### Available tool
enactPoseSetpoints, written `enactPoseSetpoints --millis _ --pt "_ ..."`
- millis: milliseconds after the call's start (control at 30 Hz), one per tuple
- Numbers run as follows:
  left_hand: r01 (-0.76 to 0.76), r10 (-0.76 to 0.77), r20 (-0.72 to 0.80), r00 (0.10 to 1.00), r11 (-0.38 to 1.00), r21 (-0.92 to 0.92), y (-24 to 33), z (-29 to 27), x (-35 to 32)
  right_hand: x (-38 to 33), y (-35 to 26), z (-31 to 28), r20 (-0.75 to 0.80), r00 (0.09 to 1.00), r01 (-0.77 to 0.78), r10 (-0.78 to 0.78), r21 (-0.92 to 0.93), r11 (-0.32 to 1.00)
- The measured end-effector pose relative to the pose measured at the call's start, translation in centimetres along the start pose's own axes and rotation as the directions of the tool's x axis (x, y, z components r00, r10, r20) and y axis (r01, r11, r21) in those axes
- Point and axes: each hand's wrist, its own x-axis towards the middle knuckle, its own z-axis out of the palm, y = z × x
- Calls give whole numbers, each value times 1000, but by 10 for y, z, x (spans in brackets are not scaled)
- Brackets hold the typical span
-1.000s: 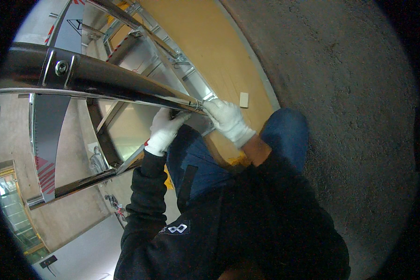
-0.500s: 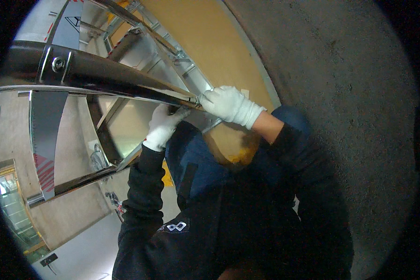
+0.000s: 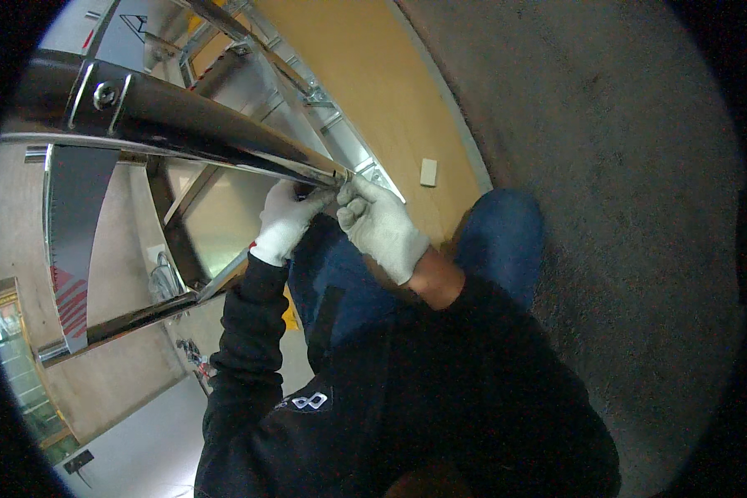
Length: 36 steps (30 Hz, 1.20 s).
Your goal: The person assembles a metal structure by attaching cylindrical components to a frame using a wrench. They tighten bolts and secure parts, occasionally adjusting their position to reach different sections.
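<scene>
A thick, shiny metal rail (image 3: 216,124) of a frame slants from the upper left toward me, a screw set in its side. My left hand (image 3: 282,221), in a white glove, is closed at the rail's underside near its close end; the rail hides part of the fingers. At that end my right hand (image 3: 382,222), also white-gloved, has its fingers curled in a pinch against a small metal fitting (image 3: 341,177). Whether the fingers hold a small piece is hidden. Both hands are close together above my bent knees.
Grey panels (image 3: 81,224) with red stripes cross the frame at left. A lower metal bar (image 3: 141,322) runs beneath. Beyond lies a tan board (image 3: 365,83) with a small pale block (image 3: 428,173) on it. Dark rough flooring (image 3: 631,207) spreads at right.
My right hand has swung down and turned, its wrist now below the rail's end, uncovering the small block on the board. My left hand stays near the same place.
</scene>
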Motion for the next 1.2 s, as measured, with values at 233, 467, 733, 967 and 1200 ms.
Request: enactPoseSetpoints --millis 233,467,733,967,1200 --pt "32 -29 -27 999 993 112 6 -3 -2 -13 -22 1 95 995 84 -44 -475 876" --pt "-21 26 -37 999 990 140 -1 -3 0 0 -20 -3 69 997 54 -28 -415 908" --pt "-91 92 -40 995 995 39 -6 1 -1 -2 -24 -18 584 629 484 -513 -811 -330" --pt "-77 84 -58 995 990 118 -14 1 3 6 -33 -26 752 593 437 -288 -601 -669" --pt "-79 87 -59 994 989 127 -16 -1 4 20 -54 -22 918 396 423 4 -178 -888"
